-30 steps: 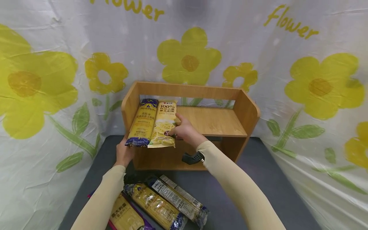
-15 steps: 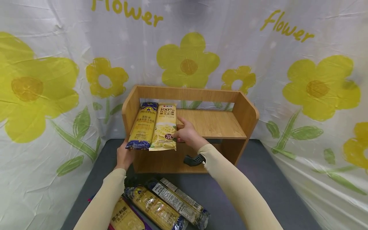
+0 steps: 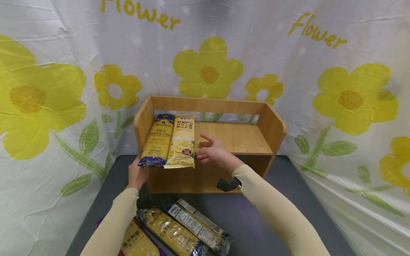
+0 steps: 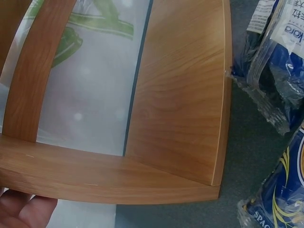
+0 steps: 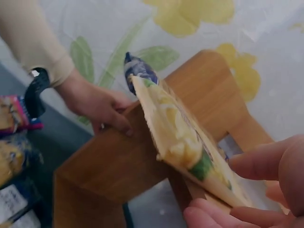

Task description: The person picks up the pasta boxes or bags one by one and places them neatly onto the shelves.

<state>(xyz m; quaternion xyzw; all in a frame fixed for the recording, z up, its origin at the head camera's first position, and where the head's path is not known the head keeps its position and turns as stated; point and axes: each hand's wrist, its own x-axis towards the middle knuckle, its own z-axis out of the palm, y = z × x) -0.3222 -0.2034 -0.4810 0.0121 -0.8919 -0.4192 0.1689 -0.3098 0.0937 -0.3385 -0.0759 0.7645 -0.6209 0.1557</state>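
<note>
A two-tier wooden shelf [image 3: 235, 137] stands at the back of the table. On its upper board, at the left, lies a yellow and blue spaghetti pack [image 3: 158, 142]. Beside that is a pale yellow pasta pack [image 3: 182, 137] with a noodle picture. My left hand [image 3: 137, 173] grips the shelf's left side panel, its thumb over the edge in the right wrist view; most of its fingers are hidden in the head view. Just right of the pale pack, my right hand [image 3: 217, 152] is held with loosely spread fingers and nothing in them.
Several more packs lie on the dark table in front: a purple-edged pasta pack [image 3: 139, 241], a blue-ended spaghetti pack [image 3: 173, 231] and packs with white labels [image 3: 195, 222]. A flower-printed curtain [image 3: 208, 21] hangs behind and at both sides.
My right hand has let go of the pale yellow pasta pack and drawn away to the right. The left hand keeps its grip on the shelf's side.
</note>
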